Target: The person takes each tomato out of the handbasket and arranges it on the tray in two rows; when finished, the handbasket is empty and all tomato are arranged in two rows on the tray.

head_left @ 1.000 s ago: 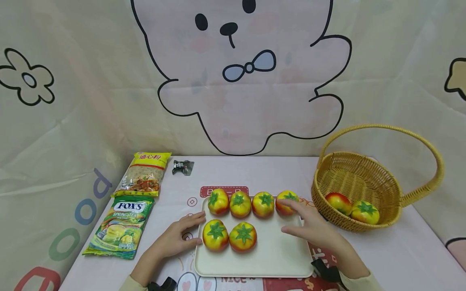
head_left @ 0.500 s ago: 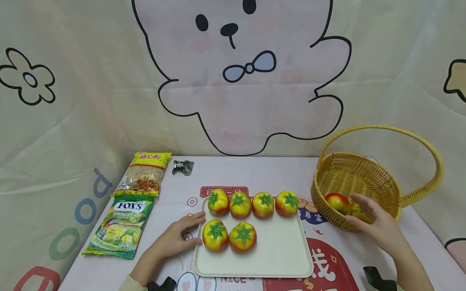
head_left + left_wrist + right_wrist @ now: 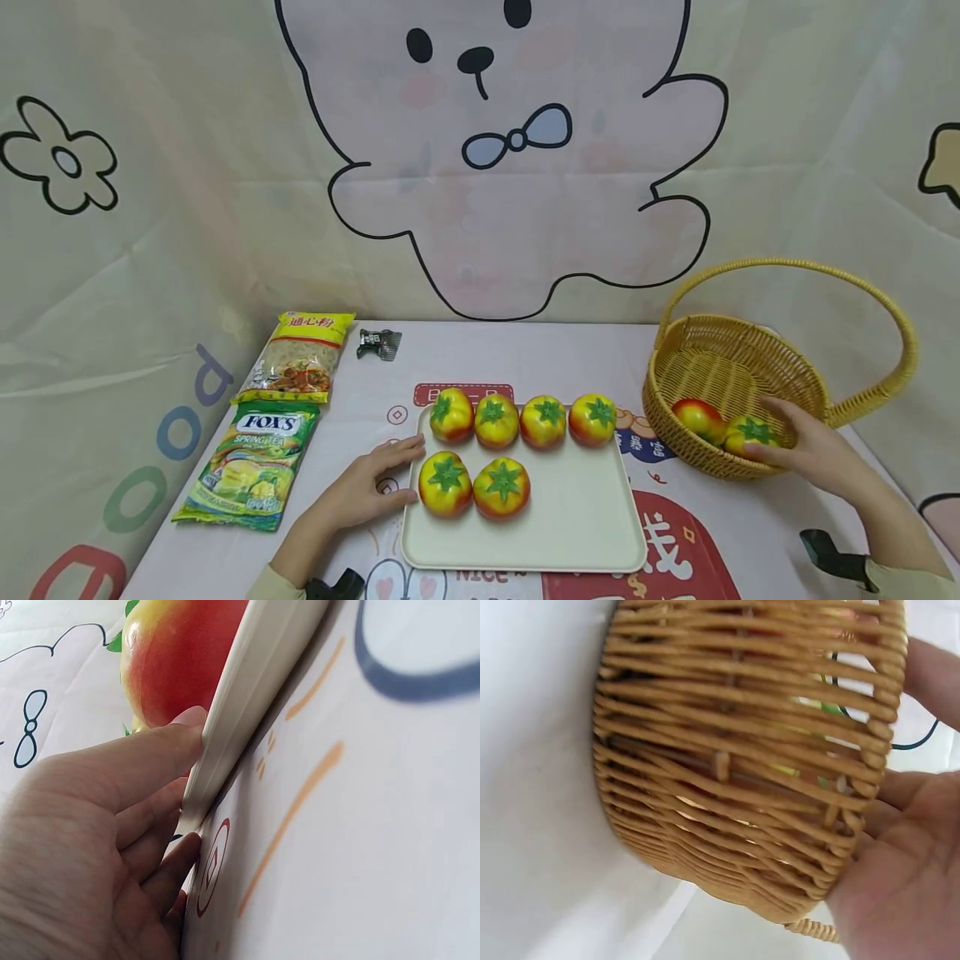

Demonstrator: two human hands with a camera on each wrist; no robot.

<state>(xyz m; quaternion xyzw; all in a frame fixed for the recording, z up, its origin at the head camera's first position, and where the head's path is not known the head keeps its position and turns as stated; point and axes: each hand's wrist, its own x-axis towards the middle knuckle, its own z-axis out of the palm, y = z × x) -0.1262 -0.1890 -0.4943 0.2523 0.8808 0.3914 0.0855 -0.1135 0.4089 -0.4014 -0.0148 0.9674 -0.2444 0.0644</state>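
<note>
In the head view my left hand [image 3: 370, 490] rests at the left edge of the cream tray [image 3: 558, 537]. Its thumb touches the rim in the left wrist view, with the other fingers alongside the outer edge. Red-and-yellow tomatoes [image 3: 502, 488] with green star-shaped tops stand on the tray, several at the back and two in front. My right hand [image 3: 817, 450] reaches over the front right rim of the wicker basket [image 3: 720, 350]. Thumb and fingers lie spread about the right tomato [image 3: 750, 432] inside; a redder tomato [image 3: 697, 419] sits beside it.
A yellow pasta bag [image 3: 300, 358] and a green FOX'S candy bag [image 3: 251, 467] lie at the left. Behind them is a small dark wrapped candy [image 3: 378, 343]. The basket's tall handle [image 3: 892, 375] arches over its right side. A printed cloth wall stands behind the table.
My right hand has moved right from the back-right tomato on the tray to the basket, and down beside the right tomato there. The left hand has stayed at the tray edge.
</note>
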